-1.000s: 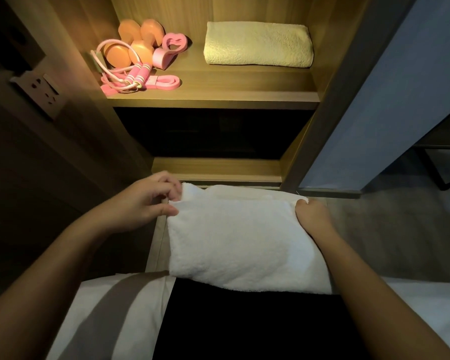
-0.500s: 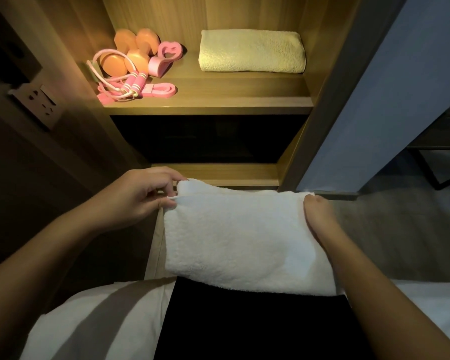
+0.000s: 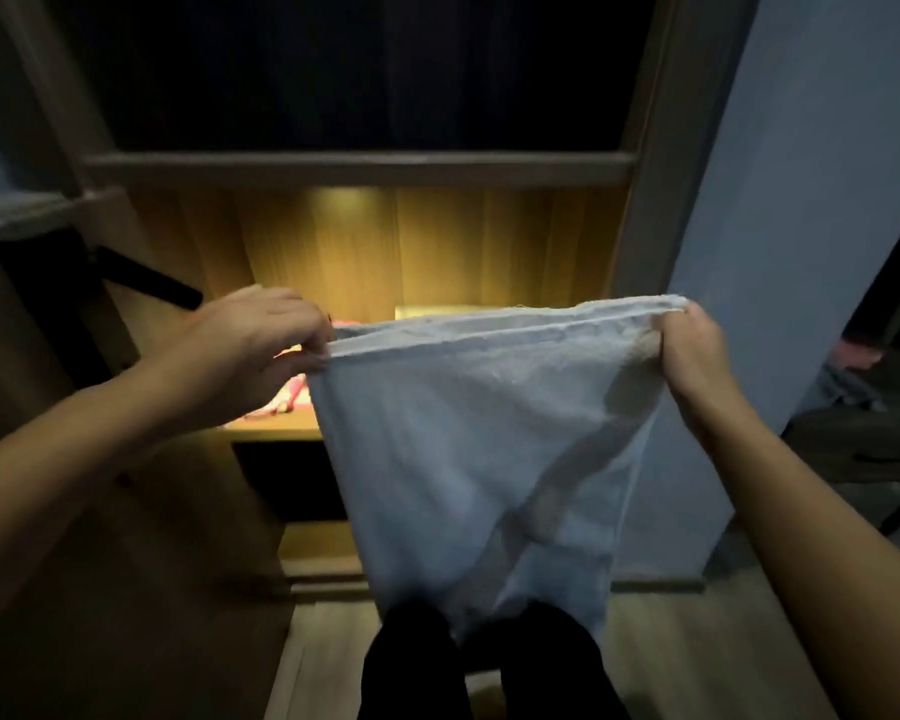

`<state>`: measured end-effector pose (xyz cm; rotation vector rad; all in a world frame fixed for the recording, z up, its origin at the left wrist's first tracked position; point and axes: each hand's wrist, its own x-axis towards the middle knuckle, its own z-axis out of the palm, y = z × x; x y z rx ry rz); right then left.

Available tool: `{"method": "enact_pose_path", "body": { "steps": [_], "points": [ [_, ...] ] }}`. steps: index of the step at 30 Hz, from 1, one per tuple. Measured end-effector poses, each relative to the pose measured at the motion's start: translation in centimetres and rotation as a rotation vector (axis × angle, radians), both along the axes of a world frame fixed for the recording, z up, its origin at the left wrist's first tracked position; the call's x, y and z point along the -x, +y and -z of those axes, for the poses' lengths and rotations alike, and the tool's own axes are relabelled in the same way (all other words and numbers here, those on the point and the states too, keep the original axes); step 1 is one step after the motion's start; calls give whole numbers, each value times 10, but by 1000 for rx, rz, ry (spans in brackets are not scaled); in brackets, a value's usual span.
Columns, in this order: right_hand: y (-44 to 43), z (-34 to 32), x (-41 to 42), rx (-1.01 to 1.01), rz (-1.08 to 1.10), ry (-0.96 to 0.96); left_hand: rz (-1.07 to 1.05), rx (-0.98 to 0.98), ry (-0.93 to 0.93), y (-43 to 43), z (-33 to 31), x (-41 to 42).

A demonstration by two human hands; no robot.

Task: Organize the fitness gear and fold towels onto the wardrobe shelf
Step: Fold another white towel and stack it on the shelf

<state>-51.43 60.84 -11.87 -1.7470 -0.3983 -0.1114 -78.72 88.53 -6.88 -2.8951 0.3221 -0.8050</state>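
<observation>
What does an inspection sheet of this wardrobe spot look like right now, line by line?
Surface: lit wooden shelf, mostly hidden by the towel.
Job's things: white towel hanging in the air, held by its top corners; pink gear on the shelf, blurred.
Clutter: nothing seen.
Grippers: left hand and right hand each pinch a top corner.
Cables: nothing seen.
Surroundings: dark upper compartment, blue door, wood floor.

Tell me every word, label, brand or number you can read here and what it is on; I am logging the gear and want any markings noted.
None: no readable text shows in the head view.
White towel, held up by the left hand and right hand: no tag or print visible.
Pink gear on the lit shelf: mostly hidden and blurred, no markings legible.
</observation>
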Motion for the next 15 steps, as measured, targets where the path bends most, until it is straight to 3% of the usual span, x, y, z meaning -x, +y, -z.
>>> {"method": "enact_pose_path", "body": {
  "steps": [4,9,13,15],
  "points": [
    [9,-37,-25,-49,-18,-8,-36,-49,36,-3,-45,-11],
    [25,-60,-45,-28,-37,-9,-295,108,250,5,-64,-31],
    [38,-69,-45,-86,-73,11,-255,-77,337,6,-60,-33],
    [41,-72,-46,45,-176,-34,-307,-179,378,13,-58,-33]
  ]
}}
